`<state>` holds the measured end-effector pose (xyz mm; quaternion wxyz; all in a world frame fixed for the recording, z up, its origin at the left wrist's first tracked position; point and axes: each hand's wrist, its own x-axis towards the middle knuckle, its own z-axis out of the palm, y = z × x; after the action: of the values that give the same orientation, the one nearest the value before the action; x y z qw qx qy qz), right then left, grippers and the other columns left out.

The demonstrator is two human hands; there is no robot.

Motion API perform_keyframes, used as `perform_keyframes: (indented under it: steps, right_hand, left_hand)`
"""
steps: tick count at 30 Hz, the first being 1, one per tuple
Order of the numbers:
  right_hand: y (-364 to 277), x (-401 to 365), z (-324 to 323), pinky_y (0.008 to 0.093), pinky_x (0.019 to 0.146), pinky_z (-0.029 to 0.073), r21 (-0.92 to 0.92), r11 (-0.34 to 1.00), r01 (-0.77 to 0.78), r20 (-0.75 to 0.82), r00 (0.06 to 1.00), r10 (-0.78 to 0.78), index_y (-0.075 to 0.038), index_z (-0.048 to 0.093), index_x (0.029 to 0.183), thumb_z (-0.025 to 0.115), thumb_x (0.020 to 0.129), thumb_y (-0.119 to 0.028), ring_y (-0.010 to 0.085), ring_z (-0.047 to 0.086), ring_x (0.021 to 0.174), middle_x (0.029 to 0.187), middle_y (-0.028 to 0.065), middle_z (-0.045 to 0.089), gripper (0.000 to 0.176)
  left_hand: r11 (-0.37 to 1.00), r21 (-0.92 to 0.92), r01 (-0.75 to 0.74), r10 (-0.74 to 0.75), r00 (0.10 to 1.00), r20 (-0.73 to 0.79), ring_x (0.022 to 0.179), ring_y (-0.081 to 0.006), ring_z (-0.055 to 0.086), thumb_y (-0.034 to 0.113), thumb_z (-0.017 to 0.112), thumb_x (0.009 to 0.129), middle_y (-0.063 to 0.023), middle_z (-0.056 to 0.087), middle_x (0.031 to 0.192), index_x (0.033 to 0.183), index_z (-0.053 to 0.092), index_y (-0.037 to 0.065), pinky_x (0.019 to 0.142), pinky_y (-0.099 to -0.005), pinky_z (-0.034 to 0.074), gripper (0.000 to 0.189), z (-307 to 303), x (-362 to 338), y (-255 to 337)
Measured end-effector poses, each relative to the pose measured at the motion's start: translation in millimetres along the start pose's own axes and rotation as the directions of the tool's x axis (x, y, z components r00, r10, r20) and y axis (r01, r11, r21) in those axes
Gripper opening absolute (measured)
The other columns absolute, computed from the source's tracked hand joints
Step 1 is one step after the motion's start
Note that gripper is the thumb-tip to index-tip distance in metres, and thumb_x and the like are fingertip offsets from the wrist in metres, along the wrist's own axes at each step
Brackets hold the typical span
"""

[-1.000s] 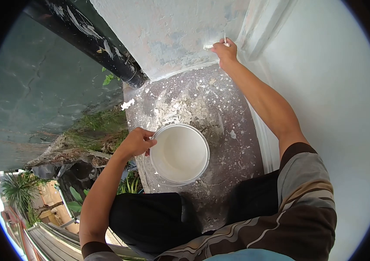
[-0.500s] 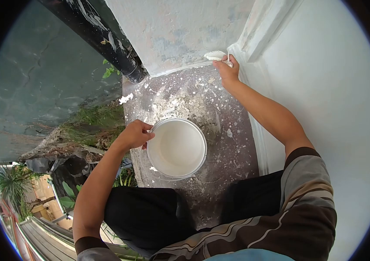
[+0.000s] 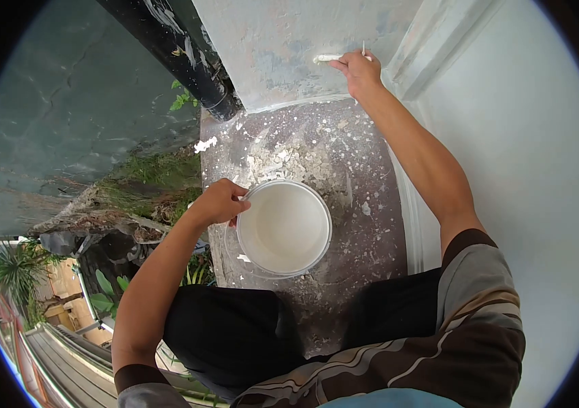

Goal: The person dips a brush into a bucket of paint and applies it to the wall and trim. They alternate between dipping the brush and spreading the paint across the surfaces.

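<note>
My right hand [image 3: 363, 71] is closed around a paintbrush [image 3: 327, 59] coated in white, its head against the lower part of the patchy wall [image 3: 289, 47]. A thin pale end of it sticks up past my fingers. My left hand [image 3: 225, 202] pinches the left rim of a round white bucket [image 3: 318, 254], thumb at the rim and the other fingers partly hidden outside. Pale paint [image 3: 282, 228] shows inside the bucket, which sits on the dark floor between my knees and the wall.
White splatters and crumbled flakes [image 3: 282, 164] lie on the floor [image 3: 371, 251] beyond the bucket. A black pipe [image 3: 194, 68] runs down at the left corner. To the right rises a smooth white wall [image 3: 520, 136]. Plants and soil [image 3: 146, 187] lie beyond the floor's left edge.
My right hand has moved the brush up the wall, away from the floor joint. My left hand stays on the bucket rim; the view has shifted slightly.
</note>
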<state>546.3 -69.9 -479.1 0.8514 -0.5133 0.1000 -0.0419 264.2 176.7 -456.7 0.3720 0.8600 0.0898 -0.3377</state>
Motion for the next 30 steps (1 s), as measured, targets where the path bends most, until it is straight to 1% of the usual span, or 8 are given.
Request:
perform_keyframes:
  steps: [2,5,8,11,17,23,26,30]
  right_hand:
    - [-45.1,-18.9,5.6,0.0427,0.090,0.058,0.014,0.990,0.140,0.296,0.945,-0.138,-0.005,0.045,0.079,0.055,0.075,0.019,0.0251,0.064,0.079,0.089,0.0087,0.053,0.026]
    - [-70.9,-48.8,-3.8,0.0399,0.095,0.054,0.002,0.973,0.232,0.402,0.890,-0.214,-0.007,0.044,0.076,0.054,0.077,0.018,0.0296,0.068,0.092,0.083,0.0049,0.054,0.027]
    - [-47.8,-69.8,-34.3,0.0366,0.096,0.051,-0.109,0.972,0.209,0.413,0.899,-0.147,-0.008,0.043,0.077,0.054,0.079,0.015,0.0339,0.067,0.103,0.079,0.0034,0.056,0.025]
    - [3.7,-59.7,-79.1,0.0313,0.080,0.053,-0.355,0.932,0.080,0.271,0.962,0.021,-0.009,0.045,0.080,0.059,0.075,0.011,0.0246,0.068,0.086,0.079,0.0067,0.056,0.025]
    - [71.2,-5.9,-114.1,0.0279,0.058,0.044,-0.498,0.866,0.046,0.035,0.999,-0.033,-0.008,0.047,0.083,0.065,0.071,0.007,0.0135,0.052,0.065,0.076,0.0034,0.054,0.026]
    - [125.7,55.3,-131.6,0.0271,0.057,0.042,-0.656,0.736,0.169,-0.124,0.937,-0.326,-0.007,0.051,0.086,0.069,0.071,-0.001,0.0121,0.051,0.065,0.075,0.0033,0.055,0.024]
    - [137.2,53.2,-116.9,0.0369,0.066,0.048,-0.760,0.632,0.151,-0.114,0.927,-0.359,-0.006,0.054,0.080,0.069,0.071,-0.012,0.0259,0.060,0.070,0.078,0.0121,0.061,0.018]
    - [153.6,7.6,-68.7,0.0382,0.067,0.048,-0.690,0.701,0.180,-0.007,0.967,-0.255,-0.007,0.054,0.081,0.070,0.068,-0.013,0.0280,0.060,0.071,0.077,0.0129,0.062,0.021]
  left_hand:
    - [1.000,0.015,-0.010,0.010,1.000,0.009,0.049,-0.0144,0.062,0.006,0.063,0.086,-0.0097,0.065,0.065,0.104,0.069,-0.005,0.053,-0.0312,0.048,0.022,0.0,2.0,-0.4]
    - [1.000,0.021,-0.019,0.019,1.000,0.013,0.049,-0.0140,0.061,0.005,0.062,0.087,-0.0094,0.065,0.064,0.106,0.069,-0.004,0.053,-0.0310,0.048,0.023,2.3,0.9,1.1]
    - [1.000,0.018,-0.023,0.022,1.000,0.011,0.049,-0.0138,0.061,0.005,0.061,0.087,-0.0092,0.066,0.064,0.107,0.069,-0.004,0.053,-0.0306,0.049,0.023,2.3,1.4,-0.9]
    - [1.000,0.012,-0.028,0.028,1.000,0.003,0.049,-0.0138,0.061,0.004,0.061,0.087,-0.0091,0.065,0.064,0.107,0.069,-0.004,0.053,-0.0307,0.049,0.023,1.9,1.3,-1.4]
    - [0.999,0.010,-0.039,0.039,0.999,0.005,0.050,-0.0142,0.062,0.005,0.063,0.086,-0.0095,0.066,0.064,0.105,0.070,-0.003,0.053,-0.0308,0.049,0.022,0.7,3.5,-4.5]
    - [1.000,-0.015,-0.017,0.017,1.000,-0.002,0.051,-0.0155,0.064,0.007,0.064,0.085,-0.0119,0.067,0.065,0.108,0.071,0.001,0.054,-0.0307,0.052,0.025,-1.0,4.4,-7.7]
    - [1.000,-0.018,-0.009,0.009,1.000,0.000,0.051,-0.0155,0.064,0.008,0.065,0.084,-0.0121,0.068,0.066,0.108,0.070,0.000,0.055,-0.0306,0.052,0.026,-2.7,4.2,-5.7]
    - [1.000,0.014,-0.012,0.012,1.000,0.012,0.051,-0.0155,0.064,0.008,0.065,0.085,-0.0123,0.068,0.067,0.108,0.070,-0.002,0.055,-0.0307,0.051,0.026,-3.5,5.6,-0.7]
